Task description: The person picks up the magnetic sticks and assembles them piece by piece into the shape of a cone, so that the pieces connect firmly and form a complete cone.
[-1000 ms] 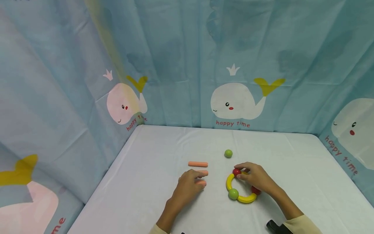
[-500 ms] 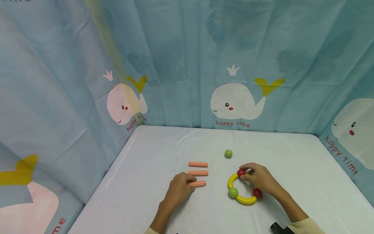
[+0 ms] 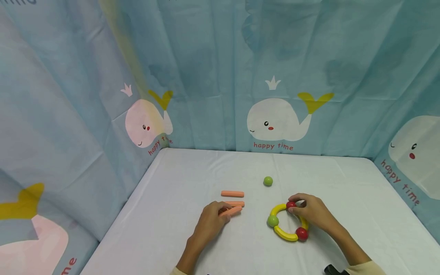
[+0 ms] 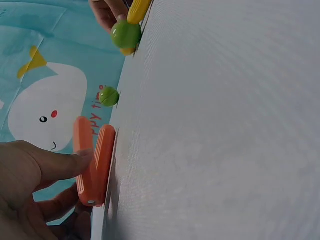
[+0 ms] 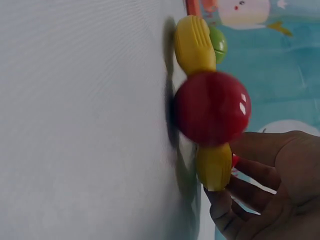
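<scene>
My left hand [image 3: 209, 222] pinches the nearest of three orange grooved sticks [image 3: 233, 211] between thumb and fingers. Its right end is tilted toward the middle stick [image 3: 238, 204]; in the left wrist view the thumb lies across the held stick [image 4: 85, 137]. Farther back lies the third stick [image 3: 232, 194]. With thumb and fingers, my right hand [image 3: 315, 213] holds a red ball [image 3: 290, 205] on a ring of curved yellow pieces [image 3: 286, 235]. A green ball [image 3: 273, 221] and a second red ball [image 3: 302, 234] also join the ring. The hand hides part of its right side.
A loose green ball [image 3: 268, 181] lies behind the ring. The white-covered table [image 3: 185, 172] meets a blue whale-print curtain [image 3: 206, 114] at its back and sides. Near the right sleeve a black object [image 3: 335, 270] shows.
My left hand has drawn back from over the sticks, taken hold of the nearest one and tilted it. My right hand has moved slightly right, turning the ring clockwise.
</scene>
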Tool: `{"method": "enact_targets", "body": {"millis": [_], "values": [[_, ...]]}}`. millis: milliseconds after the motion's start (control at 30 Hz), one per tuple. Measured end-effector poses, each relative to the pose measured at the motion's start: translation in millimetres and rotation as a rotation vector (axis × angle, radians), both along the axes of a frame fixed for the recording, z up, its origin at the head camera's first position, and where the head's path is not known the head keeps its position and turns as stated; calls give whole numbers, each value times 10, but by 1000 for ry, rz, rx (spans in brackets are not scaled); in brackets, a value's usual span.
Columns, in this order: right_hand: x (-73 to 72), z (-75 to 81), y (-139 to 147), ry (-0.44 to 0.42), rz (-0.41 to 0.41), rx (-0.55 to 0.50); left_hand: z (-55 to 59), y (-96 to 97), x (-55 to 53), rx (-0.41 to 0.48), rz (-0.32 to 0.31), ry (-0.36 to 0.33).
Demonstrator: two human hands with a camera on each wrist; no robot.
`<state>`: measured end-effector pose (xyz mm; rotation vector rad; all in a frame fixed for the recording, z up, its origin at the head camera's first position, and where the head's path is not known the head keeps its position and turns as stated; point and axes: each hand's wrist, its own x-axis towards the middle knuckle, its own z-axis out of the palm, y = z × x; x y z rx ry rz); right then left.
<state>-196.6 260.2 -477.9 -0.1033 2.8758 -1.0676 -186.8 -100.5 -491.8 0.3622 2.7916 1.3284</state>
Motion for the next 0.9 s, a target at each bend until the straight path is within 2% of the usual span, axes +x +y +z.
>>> {"method": "enact_targets", "body": {"millis": [100, 333, 467, 600, 800, 900], "values": [[9, -12, 51, 8, -8, 0, 1, 19, -11, 30, 4, 27], [59, -30, 131, 3, -30, -13, 21, 86, -59, 75, 0, 139], [100, 19, 142, -33, -60, -23, 60, 160, -100, 125, -35, 123], [145, 27, 158, -75, -90, -64, 53, 268, -181, 147, -33, 120], [208, 1, 161, -91, -116, -92, 65, 439, -291, 200, -46, 129], [241, 0, 152, -95, -119, -96, 78, 545, -343, 185, -57, 143]]}}
